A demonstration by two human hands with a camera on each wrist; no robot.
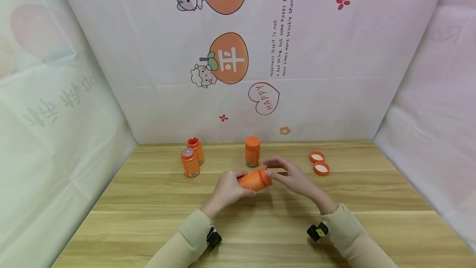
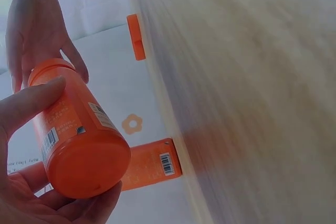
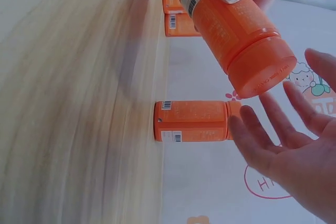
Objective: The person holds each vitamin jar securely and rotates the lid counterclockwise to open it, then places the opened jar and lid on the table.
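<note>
My left hand (image 1: 228, 189) grips an orange bottle (image 1: 253, 181) by its body, holding it tilted above the table with the cap end toward the right. The bottle's orange screw cap (image 3: 262, 66) is on. Beside that cap is my right hand (image 1: 291, 176), its fingers spread and slightly bent; in the right wrist view the right hand (image 3: 294, 145) stands apart from the cap. Behind the hands a second capped orange bottle (image 1: 253, 152) stands upright on the table.
Two uncapped orange bottles stand at the left: one (image 1: 191, 163) has a silvery seal over its mouth, the other (image 1: 196, 149) shows an open mouth. Two orange caps (image 1: 321, 168) lie at the right, white insides up. A printed white sheet (image 1: 316, 106) rises behind the wooden table (image 1: 260, 235).
</note>
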